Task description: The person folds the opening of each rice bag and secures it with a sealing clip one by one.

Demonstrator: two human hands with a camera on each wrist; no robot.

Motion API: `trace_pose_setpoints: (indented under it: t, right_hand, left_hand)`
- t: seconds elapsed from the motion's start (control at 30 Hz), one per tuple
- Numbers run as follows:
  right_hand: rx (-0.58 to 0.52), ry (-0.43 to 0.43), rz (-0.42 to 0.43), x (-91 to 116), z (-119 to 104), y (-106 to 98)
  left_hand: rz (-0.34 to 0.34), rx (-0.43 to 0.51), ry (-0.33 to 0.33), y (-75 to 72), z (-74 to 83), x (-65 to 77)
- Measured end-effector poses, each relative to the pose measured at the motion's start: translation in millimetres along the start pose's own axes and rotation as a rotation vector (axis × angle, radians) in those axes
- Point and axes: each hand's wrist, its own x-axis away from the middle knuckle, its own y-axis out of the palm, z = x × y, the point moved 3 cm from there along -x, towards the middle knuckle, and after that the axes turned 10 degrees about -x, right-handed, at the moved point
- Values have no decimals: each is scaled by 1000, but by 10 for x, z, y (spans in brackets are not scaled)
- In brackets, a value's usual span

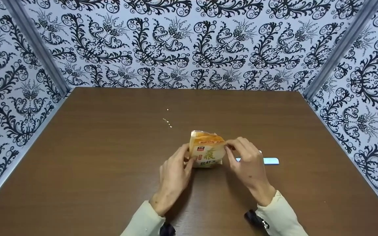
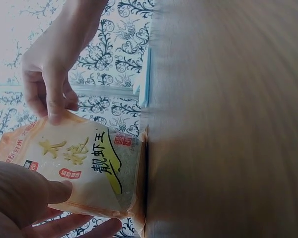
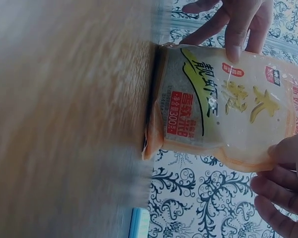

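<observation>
A small rice bag [image 1: 207, 152], orange and cream with printed Chinese characters, stands upright on the table in front of me. My left hand [image 1: 173, 170] holds its left side, thumb on the printed front and fingers behind. At the upper right edge of the bag, my right hand [image 1: 248, 162] pinches the film between thumb and fingers. Both wrist views show the bag's bottom [image 3: 156, 99] resting on the tabletop. The top end of the bag [image 2: 10, 144] looks creased in the left wrist view.
A flat white and light-blue object [image 1: 271, 161] lies on the brown table [image 1: 94, 147], partly hidden behind my right hand. Several tiny pale specks [image 1: 167, 122] are scattered beyond the bag. Patterned walls [image 1: 176, 42] enclose the table's back and sides.
</observation>
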Motion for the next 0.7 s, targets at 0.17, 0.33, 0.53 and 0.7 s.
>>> trace_pose_setpoints:
  t: [0.17,0.33,0.53,0.7]
  right_hand:
    - [-52,37,15,-33,-26,20]
    - [-103,45,38,-55,-48,41]
    - [-102,32,52,-56,-60,43]
    - [-55,-26,60,-70,-78,42]
  left_hand:
    - [-9,1,-10,-5,2,-5]
    - [-12,8,-14,-5,0,-6]
    - [-21,18,-21,3,-7,0]
    - [3,0,-10,0,-8,4]
